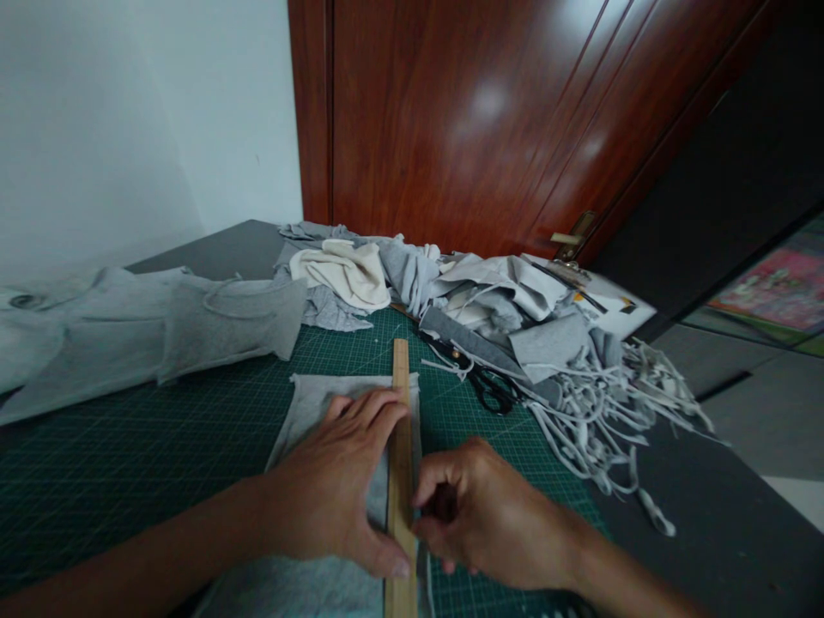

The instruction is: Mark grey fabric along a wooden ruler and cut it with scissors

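Note:
A grey piece of fabric lies on the green cutting mat, with a wooden ruler lengthwise over its right part. My left hand is spread over the fabric and the ruler, fingertips on the ruler's upper part and thumb on its lower part. My right hand is closed just right of the ruler, thumb and index finger curled together at the fabric's right edge. Whatever it may hold between the fingertips is too small to make out.
Black scissors lie right of the ruler, beside grey fabric strips and heaped cloth. More grey fabric stretches along the left. Behind stand a white wall and a wooden door.

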Available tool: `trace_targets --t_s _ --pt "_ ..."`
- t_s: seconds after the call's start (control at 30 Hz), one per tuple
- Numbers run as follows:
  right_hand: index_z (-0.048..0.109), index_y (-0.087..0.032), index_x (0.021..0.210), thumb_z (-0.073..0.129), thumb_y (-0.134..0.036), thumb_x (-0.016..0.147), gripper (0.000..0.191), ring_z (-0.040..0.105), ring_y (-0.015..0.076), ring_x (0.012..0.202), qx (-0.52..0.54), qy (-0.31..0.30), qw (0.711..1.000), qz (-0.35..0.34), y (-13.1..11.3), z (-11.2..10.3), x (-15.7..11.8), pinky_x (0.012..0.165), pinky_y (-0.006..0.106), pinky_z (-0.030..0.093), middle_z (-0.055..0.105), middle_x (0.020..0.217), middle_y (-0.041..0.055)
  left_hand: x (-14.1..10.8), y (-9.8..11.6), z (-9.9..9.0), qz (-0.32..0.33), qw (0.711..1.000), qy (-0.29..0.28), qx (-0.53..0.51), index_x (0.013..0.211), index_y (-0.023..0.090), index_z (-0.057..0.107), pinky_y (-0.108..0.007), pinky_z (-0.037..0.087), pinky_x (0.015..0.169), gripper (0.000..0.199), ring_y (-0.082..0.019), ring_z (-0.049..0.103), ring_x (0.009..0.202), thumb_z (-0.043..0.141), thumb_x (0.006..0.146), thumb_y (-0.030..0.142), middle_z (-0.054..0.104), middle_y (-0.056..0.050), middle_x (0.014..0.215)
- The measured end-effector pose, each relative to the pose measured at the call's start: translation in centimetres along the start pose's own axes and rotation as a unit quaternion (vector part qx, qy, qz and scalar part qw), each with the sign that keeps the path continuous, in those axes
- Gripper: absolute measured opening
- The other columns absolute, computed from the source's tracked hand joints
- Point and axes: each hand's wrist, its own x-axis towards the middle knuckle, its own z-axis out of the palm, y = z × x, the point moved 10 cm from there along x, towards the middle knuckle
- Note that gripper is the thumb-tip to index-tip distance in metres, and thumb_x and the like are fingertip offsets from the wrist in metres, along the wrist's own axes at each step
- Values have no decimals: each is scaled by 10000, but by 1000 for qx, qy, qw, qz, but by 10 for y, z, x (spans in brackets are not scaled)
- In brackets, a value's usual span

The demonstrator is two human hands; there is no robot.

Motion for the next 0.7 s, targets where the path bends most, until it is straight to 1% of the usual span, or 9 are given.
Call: trace_targets --t_s 0.1,0.23,0.33,0.4,0.43,0.5,0.57,0.63,0.7 --pt "639 -179 665 639 -11 723 178 521 42 471 -23 3 999 -35 1 11 -9 426 126 343 586 565 -75 -1 0 -1 -4 1000 -1 -3 1529 183 468 -628 292 1264 1253 -470 433 1507 954 494 694 496 -188 1609" --pt "613 -178 648 767 -90 654 177 481 45 514 -35 -1 995 -93 8 21 -17 454 149 323 563 610 -73 0 0 -1 -9 1000 3 9 1535 202 452 -591 310 1265 1332 -456 429 1505 1024 391 575 481 -169 1622" --pt "610 -184 650 825 -169 675 217 493 55 543 -16 -68 994 -82 19 36 -21 500 153 386 571 640 -71 2 0 -1 -13 1000 0 18 1525 208 451 -580 311 1266 1349 -450 418 1506 1036 362 561 469 -165 1632" --pt "626 -183 656 814 -152 688 194 512 58 565 -1 -115 991 -74 19 45 -25 530 149 422 591 662 -69 2 0 0 -12 1000 -1 20 1515 202 457 -571 305 1268 1335 -442 418 1505 1040 366 549 475 -168 1623" --pt "635 -183 662 804 -127 687 180 515 57 566 3 -116 991 -69 17 43 -26 530 145 421 593 660 -71 1 0 0 -10 1000 1 20 1512 198 461 -569 306 1265 1324 -439 423 1501 1040 371 541 483 -167 1614" --pt "654 -185 701 791 -87 679 170 520 53 540 17 -77 996 -42 11 29 -24 491 138 397 592 633 -77 1 1 -2 -1 1000 10 14 1507 197 470 -576 319 1250 1287 -442 445 1483 1022 406 569 499 -165 1594" --pt "668 -196 803 803 -109 713 184 532 62 494 46 -17 999 15 9 4 -18 434 139 387 588 590 -87 0 2 -4 11 1000 20 2 1511 205 474 -609 331 1230 1238 -461 472 1457 973 470 654 516 -170 1575" --pt "652 -211 897 777 -179 815 153 577 91 439 92 -12 994 52 3 -13 -9 391 157 449 611 546 -90 0 3 -4 17 1000 20 -5 1518 208 471 -647 329 1216 1204 -480 492 1434 913 524 724 529 -187 1559" --pt "644 -206 878 802 -184 820 170 611 92 444 94 5 995 44 -6 -32 5 370 138 446 633 550 -83 0 3 -4 12 1000 11 -1 1502 196 486 -663 331 1206 1168 -485 506 1413 877 549 745 542 -206 1533"
